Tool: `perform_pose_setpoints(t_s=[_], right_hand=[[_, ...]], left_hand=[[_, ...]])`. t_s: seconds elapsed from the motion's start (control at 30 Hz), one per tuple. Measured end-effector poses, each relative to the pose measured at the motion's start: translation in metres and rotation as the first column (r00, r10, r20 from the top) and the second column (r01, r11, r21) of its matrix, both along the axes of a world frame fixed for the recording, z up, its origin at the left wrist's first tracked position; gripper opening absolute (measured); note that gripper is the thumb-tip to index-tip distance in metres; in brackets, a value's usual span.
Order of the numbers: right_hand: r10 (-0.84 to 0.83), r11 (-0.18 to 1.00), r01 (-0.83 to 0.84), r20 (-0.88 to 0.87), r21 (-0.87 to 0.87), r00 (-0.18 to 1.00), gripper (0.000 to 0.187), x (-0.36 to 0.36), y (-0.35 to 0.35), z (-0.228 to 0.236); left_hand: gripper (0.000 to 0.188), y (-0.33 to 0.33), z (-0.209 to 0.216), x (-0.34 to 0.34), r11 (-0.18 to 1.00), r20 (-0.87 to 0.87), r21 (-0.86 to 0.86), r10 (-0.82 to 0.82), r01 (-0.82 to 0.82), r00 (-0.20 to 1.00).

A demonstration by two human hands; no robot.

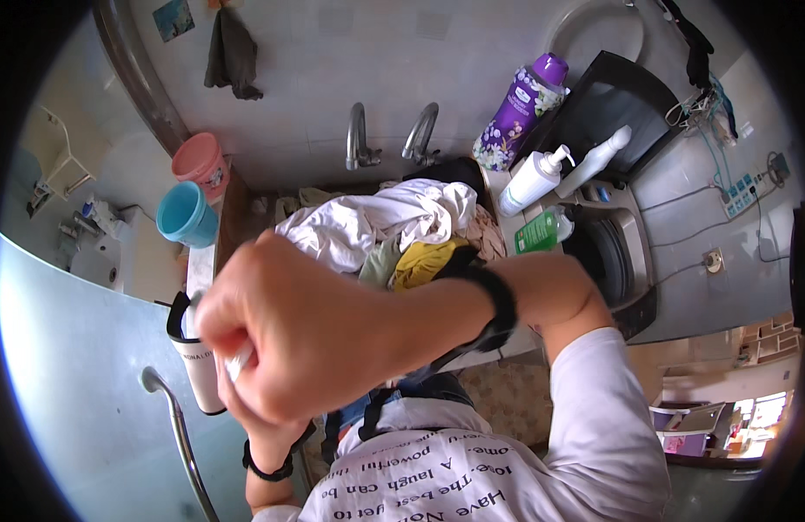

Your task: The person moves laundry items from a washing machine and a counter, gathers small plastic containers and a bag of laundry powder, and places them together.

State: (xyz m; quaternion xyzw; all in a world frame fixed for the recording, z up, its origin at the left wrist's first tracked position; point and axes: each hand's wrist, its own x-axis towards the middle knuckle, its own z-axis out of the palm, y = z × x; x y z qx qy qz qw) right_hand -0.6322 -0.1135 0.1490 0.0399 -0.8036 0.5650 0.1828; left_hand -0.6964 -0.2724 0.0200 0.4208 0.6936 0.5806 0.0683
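Note:
My right hand (289,331) is closed in a fist close to the camera, its forearm reaching across from the right with a black band (500,304) at the wrist. A small white thing (239,361) shows between its fingers; its kind cannot be made out. Just below and mostly hidden behind it is my left hand (265,428), a black bracelet on its wrist; its fingers do not show. A cream tumbler (198,370) with a black handle is beside both hands at the left. Behind the right forearm, a sink holds a heap of white clothes (376,222) with a yellow cloth (427,261).
Two taps (357,139) rise behind the clothes. A pink bucket (200,163) and a blue bucket (187,216) stand at the left. Purple (520,113), white (533,181) and green (541,230) bottles line the right, beside an open-lidded washer (633,230). A metal handle (178,426) runs along the glass door.

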Motion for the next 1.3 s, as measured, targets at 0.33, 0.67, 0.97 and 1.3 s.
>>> perform_pose_setpoints(t_s=[0.33,0.67,0.97,1.3], right_hand=[[0.359,0.86,-0.347,0.041,0.374,0.932,0.038,-0.012,0.096,-0.062],[-0.611,0.665,-0.208,0.683,0.717,0.4,0.084,0.027,0.326,-0.289],[-0.272,0.962,0.021,0.959,0.271,0.082,0.112,0.039,0.397,-0.334],[-0.058,0.967,-0.207,0.922,0.147,0.382,0.036,0.065,0.336,-0.312]], left_hand=[[0.017,-0.016,0.004,-0.017,0.96,-0.254,-0.088,0.236,-0.266,0.938],[0.021,-0.023,0.002,-0.015,0.965,-0.165,-0.062,0.24,-0.253,0.957],[0.023,0.011,0.001,-0.021,0.96,-0.215,-0.08,0.247,-0.269,0.945],[0.024,0.039,-0.013,-0.029,0.987,-0.238,-0.067,0.128,-0.148,0.963]])
